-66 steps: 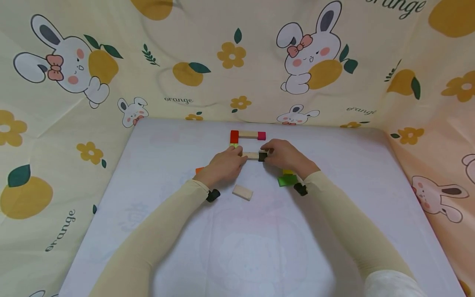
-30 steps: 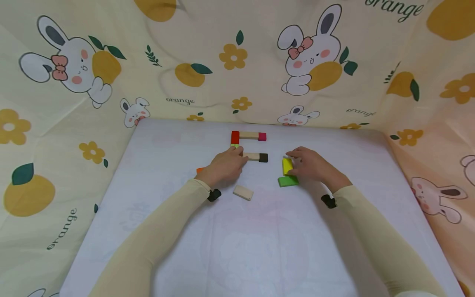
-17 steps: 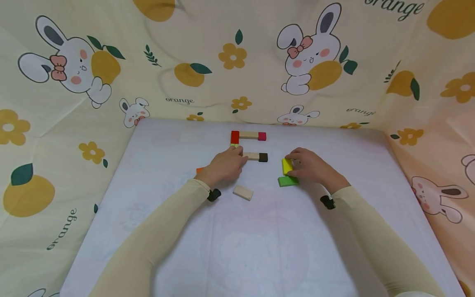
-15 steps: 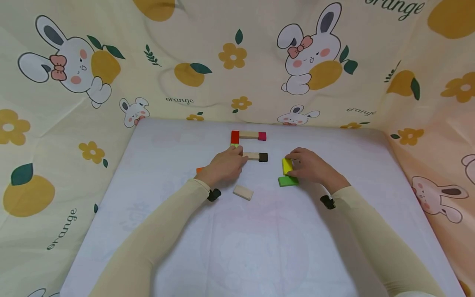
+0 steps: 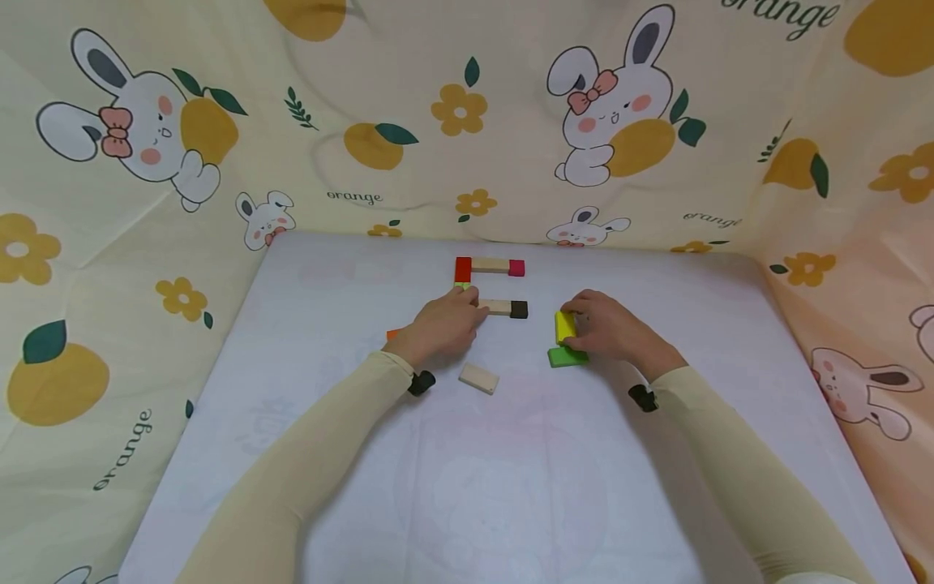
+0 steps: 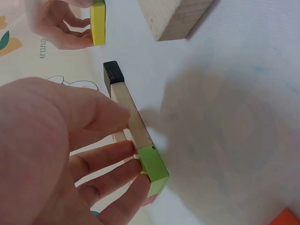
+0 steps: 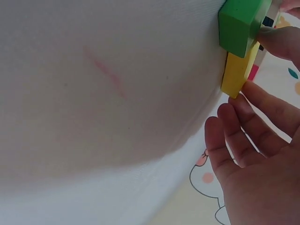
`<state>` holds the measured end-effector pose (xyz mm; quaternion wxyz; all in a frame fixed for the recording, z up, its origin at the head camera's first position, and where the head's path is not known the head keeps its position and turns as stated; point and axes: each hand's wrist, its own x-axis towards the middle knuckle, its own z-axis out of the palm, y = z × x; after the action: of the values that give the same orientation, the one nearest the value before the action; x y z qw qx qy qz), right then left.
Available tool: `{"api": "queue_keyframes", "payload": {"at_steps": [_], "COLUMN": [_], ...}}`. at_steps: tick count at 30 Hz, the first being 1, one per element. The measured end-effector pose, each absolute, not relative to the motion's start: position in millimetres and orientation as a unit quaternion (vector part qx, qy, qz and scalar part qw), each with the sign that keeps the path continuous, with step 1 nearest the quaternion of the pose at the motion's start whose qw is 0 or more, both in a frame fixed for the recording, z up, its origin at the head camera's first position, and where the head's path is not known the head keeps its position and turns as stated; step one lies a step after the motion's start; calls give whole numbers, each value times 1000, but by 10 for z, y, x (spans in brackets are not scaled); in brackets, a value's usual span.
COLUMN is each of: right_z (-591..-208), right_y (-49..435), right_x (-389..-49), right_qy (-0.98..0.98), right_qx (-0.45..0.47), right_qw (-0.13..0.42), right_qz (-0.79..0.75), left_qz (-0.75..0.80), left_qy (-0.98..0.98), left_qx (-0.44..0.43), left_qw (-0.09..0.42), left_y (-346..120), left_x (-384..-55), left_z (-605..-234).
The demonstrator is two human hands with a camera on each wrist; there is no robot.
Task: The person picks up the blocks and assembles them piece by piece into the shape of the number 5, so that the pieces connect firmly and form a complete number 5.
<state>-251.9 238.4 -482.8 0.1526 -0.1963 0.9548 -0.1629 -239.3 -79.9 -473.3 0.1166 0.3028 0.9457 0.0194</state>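
Observation:
On the white table, my left hand rests its fingertips on a row of blocks. In the left wrist view its fingers touch a light green block, and the thumb is right at the wooden plank beside it. A black block caps the plank's right end. My right hand pinches a yellow block between thumb and fingertips, one at each end. A green block lies right at the yellow block's near end. Part of the row is hidden under my left hand.
Behind the row, a red block, a wooden plank and a pink block lie joined. A loose wooden block lies in front. An orange block shows partly behind my left wrist. Patterned cloth surrounds the table.
My right hand has left the black block, moved right and taken hold of the yellow block. My left hand has stayed on the row. Over the last half second nothing has visibly moved.

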Motion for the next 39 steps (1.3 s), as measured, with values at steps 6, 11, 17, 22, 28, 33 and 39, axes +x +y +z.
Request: {"api": "queue_keyframes", "payload": {"at_steps": [6, 11, 17, 22, 28, 33, 39], "right_z": [-4817, -4771, -4731, -4718, -4670, -4636, -4694], "right_y": [2357, 2293, 2211, 2144, 2036, 1928, 1821], "right_x": [-2518, -2495, -2478, -2473, -2462, -2453, -2454], "right_qy": [956, 956, 953, 952, 949, 947, 944], "right_qx": [-203, -199, -211, -215, -221, -232, -244], "right_qw": [142, 144, 137, 132, 135, 132, 137], "right_qz": [-156, -163, -169, -173, -179, -178, -176], "left_qz": [19, 14, 20, 25, 30, 32, 29], "left_qy": [946, 945, 945, 946, 947, 949, 948], "left_qx": [303, 304, 302, 300, 295, 287, 288], "left_qw": [117, 117, 121, 122, 123, 129, 136], "left_y": [-805, -806, -804, -805, -814, -803, -794], "left_x": [-2395, -2399, -2398, -2399, -2387, -2377, -2393], "left_z": [-4739, -4741, -4728, -4738, -4735, -4712, -4724]}}
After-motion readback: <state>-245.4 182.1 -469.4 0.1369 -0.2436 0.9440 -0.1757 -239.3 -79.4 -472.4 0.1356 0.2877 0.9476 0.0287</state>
